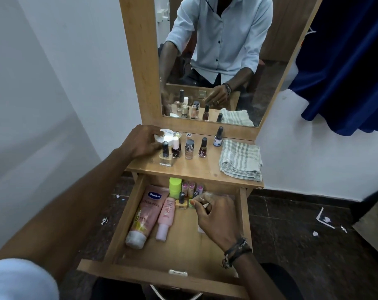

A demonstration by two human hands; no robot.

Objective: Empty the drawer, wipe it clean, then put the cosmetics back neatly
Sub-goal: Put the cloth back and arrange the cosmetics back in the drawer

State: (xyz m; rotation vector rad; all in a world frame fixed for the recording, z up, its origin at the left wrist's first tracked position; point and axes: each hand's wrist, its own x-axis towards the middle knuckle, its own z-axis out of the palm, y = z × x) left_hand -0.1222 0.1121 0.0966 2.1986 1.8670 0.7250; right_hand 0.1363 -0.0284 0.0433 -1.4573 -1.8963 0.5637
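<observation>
1. Two hands work at once: the left hand reaches onto the shelf, its fingers curled round a white round jar, gripping it.
2. The right hand is down in the open drawer, fingertips pinching a small green bottle with a dark cap.
3. The drawer is pale wood, pulled well out, with a small white catch on its front edge.
4. Left of the right hand lie two tubes on their sides, caps toward the drawer front: a large pink tube reading "Vaseline" in a blue badge, with "Gluta-Hya" below it, and a smaller pink tube whose print is too small to read.
5. Just beyond the right hand's fingertips stand a lime-green bottle and three small pink-topped sticks against the drawer's back; a yellow bottle with a black cap stands just left of the green one.
6. Right of the left hand, five small bottles stand upright on the shelf in a loose group; a sixth with a blue-and-white label stands farther right.
7. The jar lid bears grey lettering that I cannot read surely.
8. A folded checked cloth lies at the shelf's far right, well apart from both hands.
</observation>
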